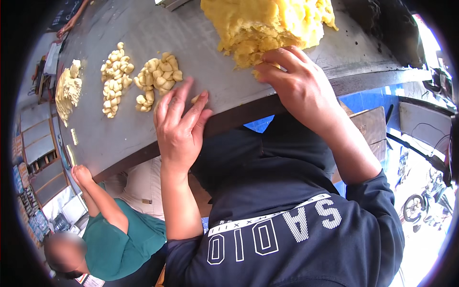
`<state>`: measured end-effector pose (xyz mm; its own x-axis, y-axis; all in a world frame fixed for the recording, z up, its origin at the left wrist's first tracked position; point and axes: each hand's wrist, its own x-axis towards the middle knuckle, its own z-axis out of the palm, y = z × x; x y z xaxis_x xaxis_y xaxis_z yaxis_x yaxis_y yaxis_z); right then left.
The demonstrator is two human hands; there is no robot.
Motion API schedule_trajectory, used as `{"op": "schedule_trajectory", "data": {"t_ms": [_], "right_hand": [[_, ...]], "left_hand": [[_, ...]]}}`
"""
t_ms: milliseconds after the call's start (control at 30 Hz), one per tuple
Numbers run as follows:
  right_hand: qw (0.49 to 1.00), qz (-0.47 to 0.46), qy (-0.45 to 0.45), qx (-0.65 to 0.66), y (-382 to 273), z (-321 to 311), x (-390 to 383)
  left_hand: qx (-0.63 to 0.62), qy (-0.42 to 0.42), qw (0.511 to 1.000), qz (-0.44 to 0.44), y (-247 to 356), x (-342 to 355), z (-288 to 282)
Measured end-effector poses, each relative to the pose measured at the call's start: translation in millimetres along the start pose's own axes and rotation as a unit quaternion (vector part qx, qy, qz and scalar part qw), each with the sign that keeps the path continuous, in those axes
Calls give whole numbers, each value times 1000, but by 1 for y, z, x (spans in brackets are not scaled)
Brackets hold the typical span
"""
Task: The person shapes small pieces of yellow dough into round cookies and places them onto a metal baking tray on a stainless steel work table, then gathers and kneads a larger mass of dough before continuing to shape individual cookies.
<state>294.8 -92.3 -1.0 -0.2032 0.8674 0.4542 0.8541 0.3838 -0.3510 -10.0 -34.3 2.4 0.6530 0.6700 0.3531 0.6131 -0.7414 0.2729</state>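
Note:
A big crumbly mass of yellow dough (272, 24) lies at the far middle of the grey metal tabletop (210, 62). At its near lower edge, my right hand (299, 88) has its fingers curled and pinched into the dough. My left hand (179, 126) is open over the table near the front edge, fingers stretched and apart. Beneath its fingers a small pale lump (195, 99) shows in part. Just left of that hand lies a heap of small pale dough balls (160, 74), with a second heap of dough balls (114, 79) farther left.
Pale, layered dough (69, 91) sits near the table's left end, with thin dough strips (73, 136) below it. A person in green (124, 234) stands at left, hands at the table edge. Another person's arm (74, 21) shows far left. A dark object (392, 28) rests at far right.

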Motion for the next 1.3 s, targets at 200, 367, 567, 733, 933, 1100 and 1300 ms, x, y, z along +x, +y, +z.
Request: {"op": "schedule_trajectory", "data": {"t_ms": [200, 367, 567, 733, 933, 1100, 1300], "right_hand": [[999, 14, 22, -20, -3, 11, 2], [998, 21, -29, -46, -12, 7, 14], [994, 110, 26, 7, -10, -3, -2], [999, 43, 22, -24, -4, 0, -1], [998, 27, -13, -49, -13, 2, 14], [987, 97, -13, 124, -6, -20, 2], [988, 65, -37, 134, -17, -14, -2]], "left_hand": [[76, -139, 987, 0, 2, 37, -30], [83, 191, 970, 123, 12, 126, 16], [63, 197, 957, 201, 2, 104, 63], [43, 226, 967, 105, -9, 113, 61], [-299, 163, 934, -105, -6, 107, 54], [152, 42, 987, -35, -11, 37, -8], [-65, 119, 972, -189, 12, -2, 15]]}}
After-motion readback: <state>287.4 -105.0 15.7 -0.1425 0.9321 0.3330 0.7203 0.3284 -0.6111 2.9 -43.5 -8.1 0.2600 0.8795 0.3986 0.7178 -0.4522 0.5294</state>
